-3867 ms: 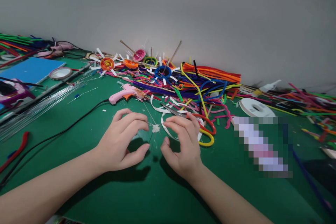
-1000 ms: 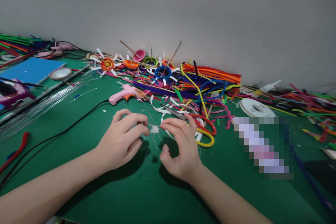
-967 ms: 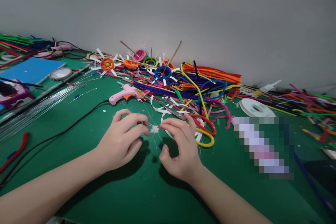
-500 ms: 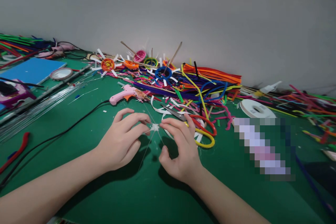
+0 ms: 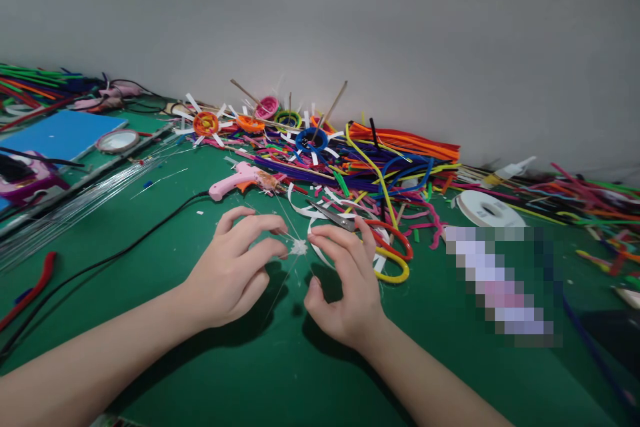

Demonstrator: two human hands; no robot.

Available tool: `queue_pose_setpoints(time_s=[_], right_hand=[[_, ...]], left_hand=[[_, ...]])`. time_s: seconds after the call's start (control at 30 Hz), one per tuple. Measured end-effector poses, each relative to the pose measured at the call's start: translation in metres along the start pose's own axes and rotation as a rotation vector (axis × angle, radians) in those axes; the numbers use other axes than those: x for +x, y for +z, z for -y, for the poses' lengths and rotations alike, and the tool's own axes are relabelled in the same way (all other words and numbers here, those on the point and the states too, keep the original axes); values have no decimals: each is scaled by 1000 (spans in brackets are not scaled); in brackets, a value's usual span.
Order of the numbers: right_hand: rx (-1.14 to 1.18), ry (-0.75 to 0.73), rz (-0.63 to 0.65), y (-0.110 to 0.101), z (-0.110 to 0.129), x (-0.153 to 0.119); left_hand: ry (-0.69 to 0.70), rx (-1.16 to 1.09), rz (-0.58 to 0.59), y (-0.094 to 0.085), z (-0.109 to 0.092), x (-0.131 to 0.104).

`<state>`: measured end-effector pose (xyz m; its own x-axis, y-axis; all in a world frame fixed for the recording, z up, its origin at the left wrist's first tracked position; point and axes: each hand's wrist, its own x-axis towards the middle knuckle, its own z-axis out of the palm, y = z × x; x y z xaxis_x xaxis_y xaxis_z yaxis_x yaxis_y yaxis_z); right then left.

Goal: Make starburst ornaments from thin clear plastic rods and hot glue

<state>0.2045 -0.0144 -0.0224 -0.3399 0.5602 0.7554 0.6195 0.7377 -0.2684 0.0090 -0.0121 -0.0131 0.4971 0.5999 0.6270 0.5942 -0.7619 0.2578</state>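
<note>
A small white, star-like blob [image 5: 299, 247] with thin clear strands spreading from it hangs between my hands above the green table. My left hand [image 5: 235, 263] has its fingers bent and pinched at one strand on the blob's left side. On the other side, my right hand [image 5: 347, 273] is curved with thumb and fingers apart, its fingertips close to the blob. Scissors [image 5: 387, 273] with red and yellow handles lie just behind my right hand. A pink glue gun [image 5: 237, 180] rests behind the left one.
Bundles of coloured pipe cleaners [image 5: 405, 140] and several small woven bowls [image 5: 205, 123] with white strips line the wall. Clear rods [image 5: 100, 197] lie at left beside a blue board [image 5: 70, 133]. A white spool [image 5: 490, 209] sits at right. The glue gun's black cable [image 5: 125, 250] crosses the left side.
The white blob has shifted slightly right and down. My right fingertips have lifted a little away from it. My left hand is almost where it was.
</note>
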Motion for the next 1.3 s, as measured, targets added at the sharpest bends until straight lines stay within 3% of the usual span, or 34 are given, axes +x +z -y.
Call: queue_pose_setpoints(time_s=[0.5,1.3], right_hand=[[-26,-58,-91,0,0,0],[-113,-30,-43,2,-3,-1]], left_hand=[[-23,-18,-140,1,-1,0],[-51,37,-120,6,1,0]])
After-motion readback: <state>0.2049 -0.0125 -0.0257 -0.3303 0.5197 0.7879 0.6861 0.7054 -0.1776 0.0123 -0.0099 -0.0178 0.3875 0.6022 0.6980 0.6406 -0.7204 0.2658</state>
